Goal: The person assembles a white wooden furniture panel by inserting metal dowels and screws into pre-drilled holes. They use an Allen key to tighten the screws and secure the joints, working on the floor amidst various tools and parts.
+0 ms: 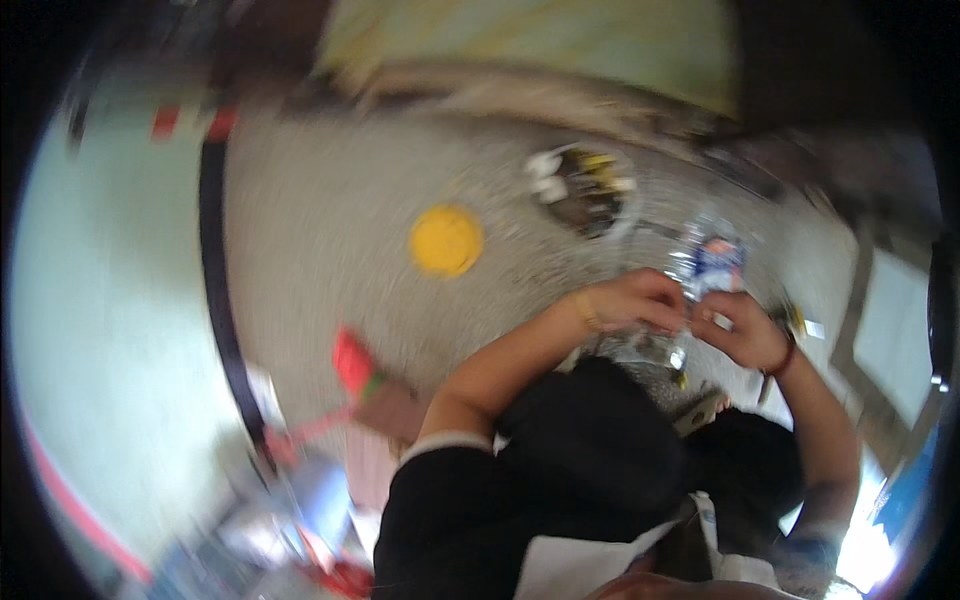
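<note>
Clear plastic bottle [705,262] between hands [690,318]

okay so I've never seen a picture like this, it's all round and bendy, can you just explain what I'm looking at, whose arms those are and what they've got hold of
This is one picture from a wide fisheye camera worn on a person's head, looking down. That lens bends straight lines near the rim, and the picture is blurred by motion.

The two bare arms coming up from the bottom belong to the wearer. The left hand and the right hand meet in the middle, both closed on a clear plastic bottle with a blue and white label. A thin band shows on each wrist.

Below the hands is a speckled grey floor. On it lie a round yellow disc and, further off, a bin holding mixed scraps. Lower left there is a red object, too blurred to identify. The dark shape at the bottom is the person's own clothing.
</note>
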Demonstrator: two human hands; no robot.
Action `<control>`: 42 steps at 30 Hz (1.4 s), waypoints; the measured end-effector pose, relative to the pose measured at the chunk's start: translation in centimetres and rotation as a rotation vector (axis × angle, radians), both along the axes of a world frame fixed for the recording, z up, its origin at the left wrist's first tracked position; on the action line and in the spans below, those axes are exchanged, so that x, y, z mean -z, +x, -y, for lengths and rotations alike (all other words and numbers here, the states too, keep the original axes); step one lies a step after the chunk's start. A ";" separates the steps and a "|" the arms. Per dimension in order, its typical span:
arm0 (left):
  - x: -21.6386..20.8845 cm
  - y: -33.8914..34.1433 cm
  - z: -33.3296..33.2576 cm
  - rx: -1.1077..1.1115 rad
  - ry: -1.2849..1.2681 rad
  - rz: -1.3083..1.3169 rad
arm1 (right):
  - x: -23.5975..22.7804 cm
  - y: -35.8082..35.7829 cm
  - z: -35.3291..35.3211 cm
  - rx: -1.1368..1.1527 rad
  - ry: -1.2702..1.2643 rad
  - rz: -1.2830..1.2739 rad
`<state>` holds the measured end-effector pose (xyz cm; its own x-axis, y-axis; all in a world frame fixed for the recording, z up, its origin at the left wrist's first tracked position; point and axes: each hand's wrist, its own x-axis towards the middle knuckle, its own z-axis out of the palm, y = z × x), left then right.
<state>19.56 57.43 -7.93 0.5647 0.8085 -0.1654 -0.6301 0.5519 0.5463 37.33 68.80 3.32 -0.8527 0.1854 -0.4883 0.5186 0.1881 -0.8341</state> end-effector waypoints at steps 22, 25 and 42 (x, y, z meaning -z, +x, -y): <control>-22.4 27.7 -10.4 0.769 0.351 -0.717 | -9.0 32.1 3.5 0.476 0.962 -0.656; -23.1 33.8 -11.6 0.703 0.370 -0.565 | -8.3 37.3 4.1 0.929 1.215 -0.594; -17.9 29.3 -9.9 -0.562 1.143 -1.399 | -3.5 32.4 -0.9 0.596 0.096 -0.993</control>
<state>48.86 67.32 9.92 0.1851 0.8645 0.4673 0.5771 -0.4805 0.6603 69.76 69.67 6.78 -0.6180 0.6860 0.3840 -0.3275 0.2194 -0.9190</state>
